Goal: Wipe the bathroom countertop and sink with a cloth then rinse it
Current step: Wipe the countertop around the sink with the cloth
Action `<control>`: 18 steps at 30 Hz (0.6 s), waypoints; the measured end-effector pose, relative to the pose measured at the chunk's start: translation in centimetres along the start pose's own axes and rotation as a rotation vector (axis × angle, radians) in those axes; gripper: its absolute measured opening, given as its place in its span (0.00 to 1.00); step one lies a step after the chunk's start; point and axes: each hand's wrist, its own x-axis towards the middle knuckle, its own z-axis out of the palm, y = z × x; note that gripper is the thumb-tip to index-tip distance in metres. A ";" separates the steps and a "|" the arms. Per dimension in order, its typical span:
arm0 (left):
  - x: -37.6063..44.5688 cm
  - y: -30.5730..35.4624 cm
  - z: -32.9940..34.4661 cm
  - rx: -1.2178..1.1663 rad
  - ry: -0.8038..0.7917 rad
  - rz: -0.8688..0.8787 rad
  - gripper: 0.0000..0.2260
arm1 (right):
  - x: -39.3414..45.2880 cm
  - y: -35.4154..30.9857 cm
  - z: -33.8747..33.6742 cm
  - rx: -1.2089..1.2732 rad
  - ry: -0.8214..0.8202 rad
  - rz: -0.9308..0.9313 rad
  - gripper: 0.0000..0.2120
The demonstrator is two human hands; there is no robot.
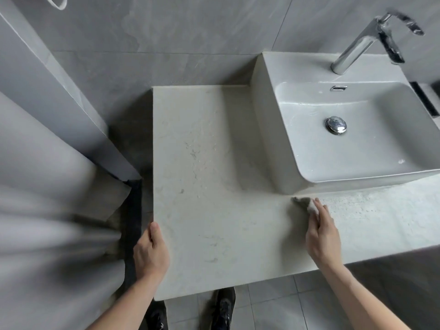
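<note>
Grey marbled tiles cover the wall behind a pale stone countertop (202, 163), whose surface carries faint veins and a few small marks, with a speckled patch of droplets or residue along the front strip to the right. On the right part of the top stands a white rectangular vessel sink (269, 129), raised above the stone, with a chrome drain plug (336, 125) in the middle of its basin and a small overflow slot (339, 88) in the back wall. Behind the basin rises a tall chrome faucet (357, 48), its dark-trimmed handle blurred. The right hand (320, 234) lies palm down on the countertop just in front of the sink's near left corner, fingers stretched forward and pressed over a small grey cloth (306, 203); the cloth pokes out ahead of the fingertips and touches the stone close to the foot of the basin (how much of it is tucked under the palm cannot be told). The left hand (150, 251) holds the left edge of the countertop near its front corner, thumb on top and the fingers curled out of sight below the edge, so it is closed on the slab. Below the front edge, two dark shoes (222, 308) stand on a light tiled floor. To the left a grey wall or panel runs blurred.
</note>
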 end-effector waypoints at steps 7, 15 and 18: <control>0.1 -0.2 0.1 0.006 0.015 0.011 0.24 | -4.0 -4.5 6.8 -0.083 -0.087 -0.185 0.28; 0.0 0.2 -0.1 -0.070 0.023 -0.019 0.22 | -10.5 -16.8 16.2 -0.010 -0.353 -0.631 0.25; 0.0 0.2 -0.3 -0.080 0.006 -0.031 0.22 | -9.3 -18.9 15.7 0.163 -0.425 -0.547 0.21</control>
